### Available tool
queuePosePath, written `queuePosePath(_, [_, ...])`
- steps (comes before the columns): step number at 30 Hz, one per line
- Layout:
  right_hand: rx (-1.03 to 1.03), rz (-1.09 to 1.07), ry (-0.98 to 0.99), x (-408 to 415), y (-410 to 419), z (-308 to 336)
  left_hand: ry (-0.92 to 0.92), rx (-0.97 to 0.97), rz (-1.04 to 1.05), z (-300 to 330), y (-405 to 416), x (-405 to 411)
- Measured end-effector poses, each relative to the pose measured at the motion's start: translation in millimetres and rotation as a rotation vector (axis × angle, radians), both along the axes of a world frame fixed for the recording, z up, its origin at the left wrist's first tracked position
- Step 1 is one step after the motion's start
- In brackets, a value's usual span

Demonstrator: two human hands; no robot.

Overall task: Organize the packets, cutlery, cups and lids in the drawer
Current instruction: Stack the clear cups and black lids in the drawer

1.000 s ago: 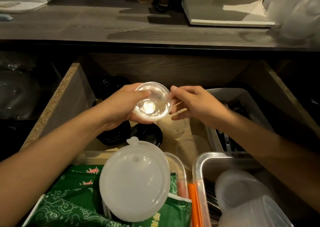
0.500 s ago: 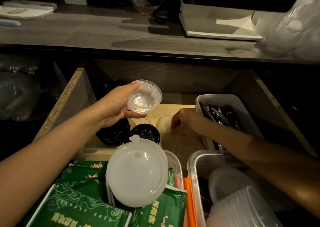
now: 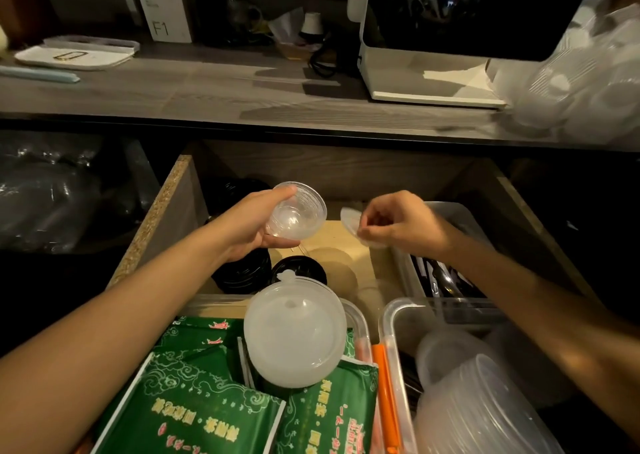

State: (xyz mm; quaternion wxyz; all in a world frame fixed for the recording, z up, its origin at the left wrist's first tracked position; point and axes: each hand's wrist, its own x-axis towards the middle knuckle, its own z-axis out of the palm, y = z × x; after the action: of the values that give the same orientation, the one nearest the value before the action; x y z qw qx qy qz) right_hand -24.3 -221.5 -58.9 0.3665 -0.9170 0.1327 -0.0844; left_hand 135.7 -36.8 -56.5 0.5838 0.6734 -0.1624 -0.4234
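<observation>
Right hand (image 3: 398,223) is up out of the drawer (image 3: 346,173) now, pinching a clear lid (image 3: 349,219) it went down for; left hand (image 3: 249,226) still grips the cup (image 3: 298,213) above the black lids (image 3: 242,273); capping looks next.
</observation>
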Motion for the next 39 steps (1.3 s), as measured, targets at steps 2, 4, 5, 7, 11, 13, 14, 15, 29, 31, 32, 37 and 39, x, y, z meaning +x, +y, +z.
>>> queuePosePath(2, [-0.12,0.112,0.172,-4.5,0.8,-1.7,0.011,-0.012,0.006,0.1,-0.5,0.8])
queuePosePath(4, [-0.197,0.198,0.303,-6.7,0.8,-8.6,0.022,-0.03,0.008,0.7,-1.6,1.6])
queuePosePath(5, [-0.21,0.229,0.359,-7.2,0.8,-12.7,0.021,-0.034,0.005,0.8,-2.3,2.0])
queuePosePath(7, [-0.191,0.271,0.466,-7.8,0.1,-19.6,0.008,-0.032,0.0,0.2,-3.2,2.3])
queuePosePath(11, [-0.202,0.251,0.466,-5.8,-6.6,-26.1,0.005,-0.042,-0.01,-1.7,-3.6,2.2])
queuePosePath(13, [-0.156,0.21,0.371,-0.6,-11.7,-28.0,0.011,-0.049,-0.012,-1.2,-4.2,2.4])
queuePosePath(14, [-0.169,0.217,0.356,2.9,-13.8,-29.3,0.013,-0.052,-0.012,-0.9,-4.3,2.4])
queuePosePath(15, [-0.223,0.239,0.368,6.5,-15.7,-30.7,0.013,-0.053,-0.013,-0.3,-4.6,2.4])
queuePosePath(29, [-0.385,0.372,0.708,27.6,-2.0,-46.8,0.01,-0.044,-0.013,-2.0,-6.9,3.5])
queuePosePath(31, [-0.384,0.359,0.688,27.3,-2.6,-46.3,0.015,-0.042,-0.012,-1.8,-6.9,4.1])
queuePosePath(32, [-0.378,0.342,0.67,27.5,-2.9,-46.4,0.014,-0.041,-0.012,-1.7,-6.6,4.4])
queuePosePath(37, [-0.229,0.188,0.522,30.7,-9.6,-48.1,0.023,-0.043,-0.011,-1.7,-5.3,6.4])
queuePosePath(39, [-0.146,0.107,0.44,33.4,-12.7,-45.1,0.027,-0.041,-0.017,-1.9,-5.2,7.1])
